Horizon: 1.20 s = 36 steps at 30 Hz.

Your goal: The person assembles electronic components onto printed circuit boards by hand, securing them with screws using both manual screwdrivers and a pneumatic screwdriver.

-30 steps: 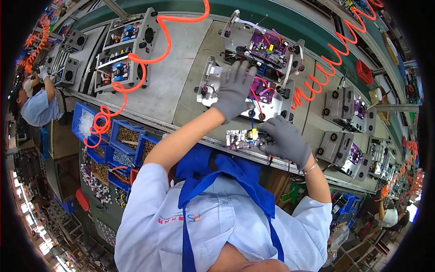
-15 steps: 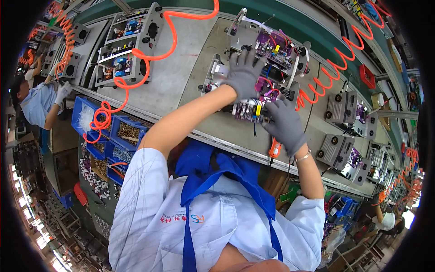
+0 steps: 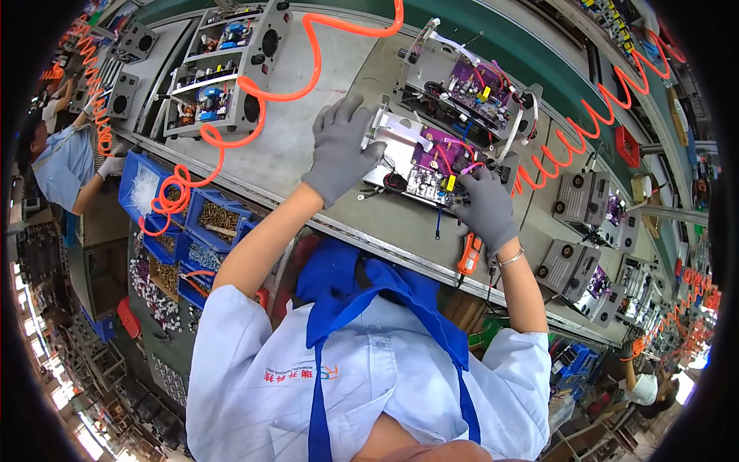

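The open metal chassis [image 3: 419, 158] with its purple circuit board [image 3: 439, 158] lies near the front edge of the counter [image 3: 323, 85], directly before the person. The left hand [image 3: 342, 146], gloved grey and spread flat, presses the chassis's left end; the right hand [image 3: 486, 206] curls over the board's right corner, fingers bent on the wiring, though what it pinches cannot be told. Doing this well likely means keeping the left palm steady while the right works gently among the leads. An orange tool [image 3: 469, 254] hangs at the counter's front edge, just beside the right wrist.

Grey knit gloves cover the left hand [image 3: 341, 151] and right hand [image 3: 486, 209]; short-sleeved white shirt [image 3: 362, 385], blue apron straps [image 3: 369, 296], thin wrist bangle [image 3: 510, 258].
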{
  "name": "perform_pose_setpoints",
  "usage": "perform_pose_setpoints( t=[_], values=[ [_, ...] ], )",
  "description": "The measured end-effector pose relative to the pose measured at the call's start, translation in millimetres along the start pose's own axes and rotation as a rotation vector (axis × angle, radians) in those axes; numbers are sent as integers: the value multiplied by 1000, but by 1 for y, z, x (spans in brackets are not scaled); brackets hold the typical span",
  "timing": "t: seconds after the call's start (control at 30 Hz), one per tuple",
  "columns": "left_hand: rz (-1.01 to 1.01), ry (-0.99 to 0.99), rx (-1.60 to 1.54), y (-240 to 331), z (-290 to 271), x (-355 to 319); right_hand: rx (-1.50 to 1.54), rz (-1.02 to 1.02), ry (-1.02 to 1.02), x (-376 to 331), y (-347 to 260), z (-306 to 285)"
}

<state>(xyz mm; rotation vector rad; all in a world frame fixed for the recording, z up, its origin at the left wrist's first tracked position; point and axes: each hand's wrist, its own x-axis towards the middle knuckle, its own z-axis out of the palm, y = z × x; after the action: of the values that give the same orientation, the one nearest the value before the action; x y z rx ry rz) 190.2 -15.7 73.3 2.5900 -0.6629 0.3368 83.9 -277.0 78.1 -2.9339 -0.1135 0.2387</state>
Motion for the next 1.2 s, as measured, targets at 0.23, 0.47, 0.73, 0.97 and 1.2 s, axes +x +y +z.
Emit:
perform_pose_setpoints(
  t=[0.23,0.47,0.73,0.97,1.2],
  values=[
    [-31,-2,-72,-4,3,-23,-75,-29,-66,-2,9,8],
    [-163,34,-127,-3,-20,-42,-73,-188,-41,-15,-15,-42],
    [-535,209,-118,-17,-52,-142,116,-510,-25,-35,-59,-52],
    [-1053,286,51,-3,-96,-304,116,-735,-237,-31,-124,-26],
    [-1207,340,208,-6,-133,-420,107,-752,-448,-58,-171,6]
  ],
)
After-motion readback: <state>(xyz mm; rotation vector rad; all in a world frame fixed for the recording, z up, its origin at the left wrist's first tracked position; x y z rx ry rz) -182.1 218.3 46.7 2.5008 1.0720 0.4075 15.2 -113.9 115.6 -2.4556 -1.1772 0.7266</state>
